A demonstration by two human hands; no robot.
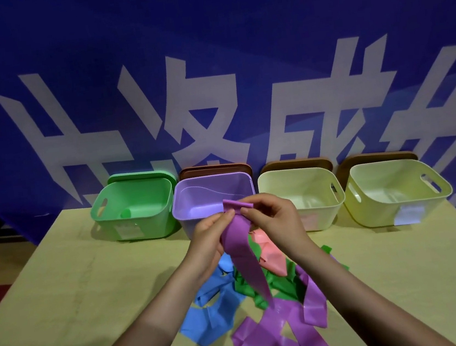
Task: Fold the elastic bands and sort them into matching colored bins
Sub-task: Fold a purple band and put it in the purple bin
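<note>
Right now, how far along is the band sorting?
Early. Done: only one green item lies in the green bin; the purple bin looks empty. In hand: both hands, left and right, pinch the top fold of a purple band. Left: the blue, green, pink and other purple bands piled on the table.

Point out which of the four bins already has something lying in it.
The green bin, at the left end of the row: a small green piece lies on its floor. The purple bin and the two cream bins show only bare floors.
</note>
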